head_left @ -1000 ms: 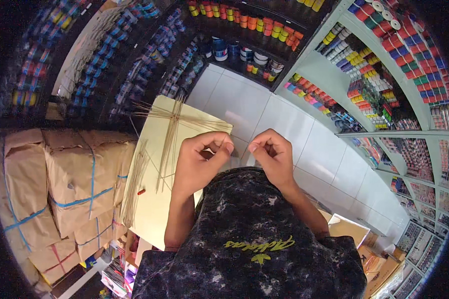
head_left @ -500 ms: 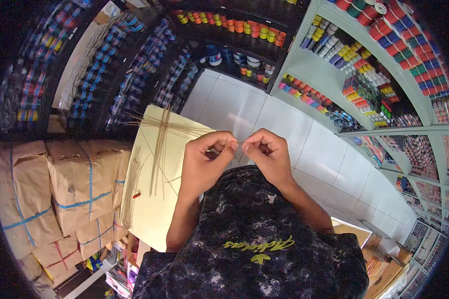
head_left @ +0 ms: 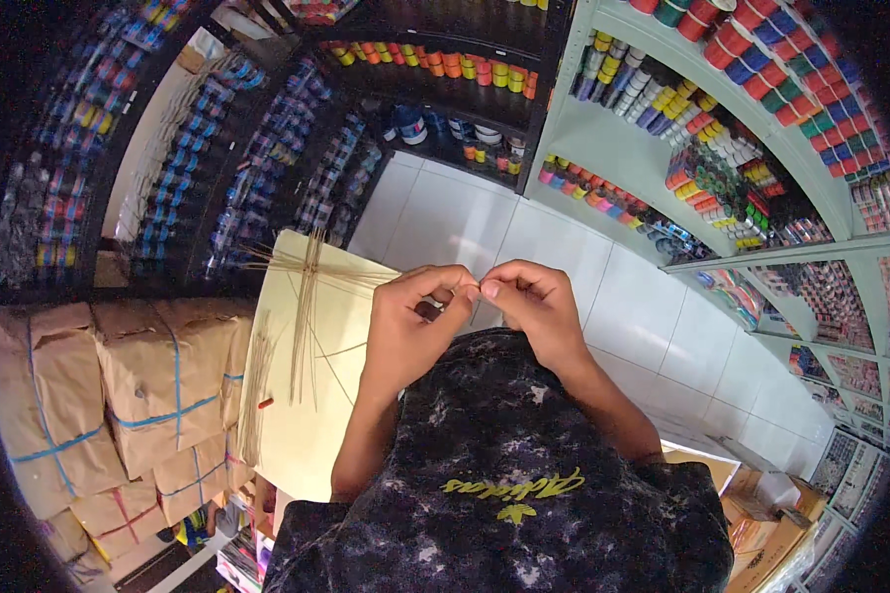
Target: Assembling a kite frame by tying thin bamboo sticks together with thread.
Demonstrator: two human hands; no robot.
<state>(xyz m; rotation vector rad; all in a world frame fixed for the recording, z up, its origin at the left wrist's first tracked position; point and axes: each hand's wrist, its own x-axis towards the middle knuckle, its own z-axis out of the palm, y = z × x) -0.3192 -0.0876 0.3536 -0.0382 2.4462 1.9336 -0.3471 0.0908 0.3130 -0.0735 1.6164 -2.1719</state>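
In front of my chest my left hand (head_left: 415,326) and my right hand (head_left: 542,314) meet, thumbs and index fingers pinched tip to tip. Whatever lies between the fingertips is too small to make out. To the left of my left hand, thin brown sticks (head_left: 310,269) cross one another on a pale yellow tabletop (head_left: 302,445). More thin sticks (head_left: 254,400) lie along its left edge, with a small red piece (head_left: 266,403) beside them.
Paper-wrapped parcels (head_left: 158,395) tied with blue string are stacked left of the table. Dark shelves (head_left: 420,84) of coloured spools stand ahead and left, pale green shelves (head_left: 653,153) on the right. White floor tiles (head_left: 554,247) lie between. A cardboard box (head_left: 766,539) sits at lower right.
My fingertips have come together from a small gap. The view has shifted slightly, so the shelves and table sit a little differently in it.
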